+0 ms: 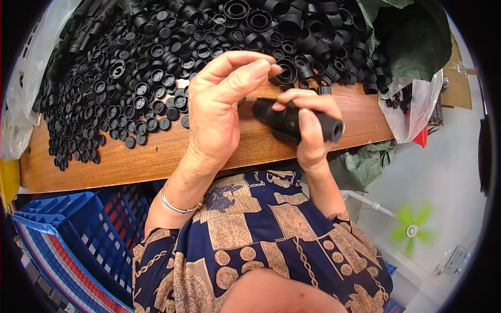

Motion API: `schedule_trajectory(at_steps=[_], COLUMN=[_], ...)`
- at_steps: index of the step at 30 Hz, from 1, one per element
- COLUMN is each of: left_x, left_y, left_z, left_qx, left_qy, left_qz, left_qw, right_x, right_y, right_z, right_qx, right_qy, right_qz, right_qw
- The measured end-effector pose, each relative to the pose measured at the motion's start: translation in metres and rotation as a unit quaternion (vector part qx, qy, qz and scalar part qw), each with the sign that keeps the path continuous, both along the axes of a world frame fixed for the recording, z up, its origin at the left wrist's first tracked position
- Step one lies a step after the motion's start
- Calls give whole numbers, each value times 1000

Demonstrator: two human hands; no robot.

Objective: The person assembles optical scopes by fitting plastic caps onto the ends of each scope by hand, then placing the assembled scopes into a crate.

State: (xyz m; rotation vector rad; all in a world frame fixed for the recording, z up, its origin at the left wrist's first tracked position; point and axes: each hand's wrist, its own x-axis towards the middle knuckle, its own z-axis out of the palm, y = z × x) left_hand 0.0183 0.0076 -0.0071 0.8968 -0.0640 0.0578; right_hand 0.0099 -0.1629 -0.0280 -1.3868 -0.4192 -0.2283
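My right hand [313,122] is wrapped round a black monocular-like body [284,119], a thick plastic tube with a round hole in its near end. It is held tilted just above the table's front part. To its left, my left hand [222,99] is raised with thumb and fingertips pinched together. Whatever is between those fingertips, if anything, is hidden or too small to make out. Behind both hands lies a big heap of small black round caps and rings [167,81], with larger black tube parts [313,34] at the back right.
The wooden table [104,169] has its front edge close to my body. Blue plastic crates [62,214] stand below at left. A clear plastic bag [412,104] with small black parts hangs at the right corner, beside green sacking [417,41]. A green-bladed fan [412,230] is at lower right.
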Motion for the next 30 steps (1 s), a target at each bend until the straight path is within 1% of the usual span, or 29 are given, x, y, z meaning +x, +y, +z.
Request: schedule_trajectory(at_steps=[3,4,5,7,9,11,12,13,15,18,19,20,21,22,24,26,27,28,30], left_x=[-3,-4,-3,-6,-8,-10,-12,-15,-22,-27,-27,-29,-31,-32,-33,-31,-30,-30,-28], left_y=[-1,0,2,6,8,8,8,10,15,15,13,12,12,12,13,18,20,22,27], left_z=[4,4,3,-1,-2,-5,-4,-4,0,-3,-5,-4,-3,-5,-9,-8,-7,-6,-10], left_qx=[4,11,15,23,40,43,48,77,127,118,71,63,56,48,67,106,97,89,86], left_qy=[15,1,5,20,22,31,28,25,51,30,47,56,66,70,36,11,14,19,14], left_qz=[-21,-18,-15,-10,-9,-20,-19,-15,-11,-47,-82,-105,-129,-125,-72,-17,-5,9,39], left_qw=[1000,1000,1000,999,999,998,998,997,991,991,993,991,988,989,995,994,995,996,995], right_x=[10,12,10,3,2,11,17,20,26,26,25,25,26,27,33,33,32,30,29], right_y=[-6,-8,-6,-4,3,0,-6,-10,-12,-10,-8,-6,-5,-4,-6,-5,-3,-2,-6], right_z=[14,15,14,11,7,13,16,16,15,17,18,20,21,22,21,26,29,30,36], right_qx=[-30,-8,51,39,-104,-115,-89,-6,139,231,264,296,281,265,234,168,134,134,75], right_qy=[56,41,-1,-73,-93,-43,-2,42,62,76,86,97,103,109,108,112,113,126,152], right_qz=[20,19,6,5,7,32,47,79,108,164,182,200,190,179,170,121,97,103,125], right_qw=[998,999,999,997,990,992,995,996,982,956,943,929,935,941,951,972,980,978,977])
